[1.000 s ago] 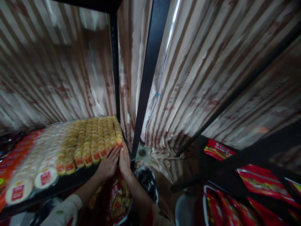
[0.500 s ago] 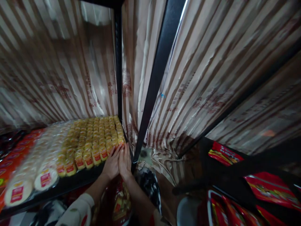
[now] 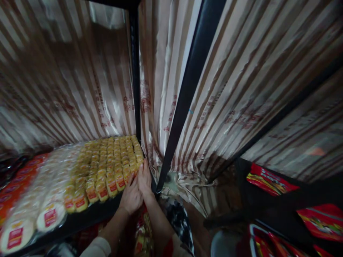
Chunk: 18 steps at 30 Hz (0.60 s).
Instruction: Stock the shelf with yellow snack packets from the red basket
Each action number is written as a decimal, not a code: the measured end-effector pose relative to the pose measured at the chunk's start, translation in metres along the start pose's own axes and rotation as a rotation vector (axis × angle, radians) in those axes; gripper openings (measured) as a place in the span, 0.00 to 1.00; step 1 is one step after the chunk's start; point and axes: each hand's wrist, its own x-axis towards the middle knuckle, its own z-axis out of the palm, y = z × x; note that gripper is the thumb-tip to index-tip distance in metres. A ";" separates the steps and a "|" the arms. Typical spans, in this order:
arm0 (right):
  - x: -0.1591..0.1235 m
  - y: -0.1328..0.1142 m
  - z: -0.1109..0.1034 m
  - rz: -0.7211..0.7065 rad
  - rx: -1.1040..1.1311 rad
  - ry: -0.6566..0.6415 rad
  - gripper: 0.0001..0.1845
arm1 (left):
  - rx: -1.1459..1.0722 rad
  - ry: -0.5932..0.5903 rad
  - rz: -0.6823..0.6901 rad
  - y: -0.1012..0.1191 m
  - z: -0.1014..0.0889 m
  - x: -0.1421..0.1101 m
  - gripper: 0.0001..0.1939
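Shelf: yellow packets against fingers

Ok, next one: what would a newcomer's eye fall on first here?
Probably the yellow packs, in rows on the shelf at lower left, with the left hand and right hand at their front right corner. Then the striped curtain across most of the upper view, and the red packets at lower right.

Left of the slanted black post: one left hand, one right hand, two rows of round white packs, and yellow packs too many to count, six of their red front labels showing clearly. Right of the post: at least two flat red bags, one white-rimmed bin, its red packs uncountable.
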 end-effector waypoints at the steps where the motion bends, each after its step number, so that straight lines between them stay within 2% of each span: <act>1: 0.002 0.002 0.001 0.013 0.027 -0.009 0.34 | 0.000 0.020 -0.011 0.001 0.001 0.000 0.26; 6: 0.008 0.008 0.005 0.004 0.144 0.000 0.33 | -0.039 0.041 -0.044 0.002 0.000 0.000 0.24; 12: 0.030 0.003 0.007 0.032 0.077 0.090 0.34 | -0.062 0.027 -0.070 0.004 -0.001 0.002 0.21; 18: 0.061 -0.010 0.007 0.013 0.034 0.027 0.32 | -0.039 -0.010 -0.059 0.002 -0.004 0.003 0.21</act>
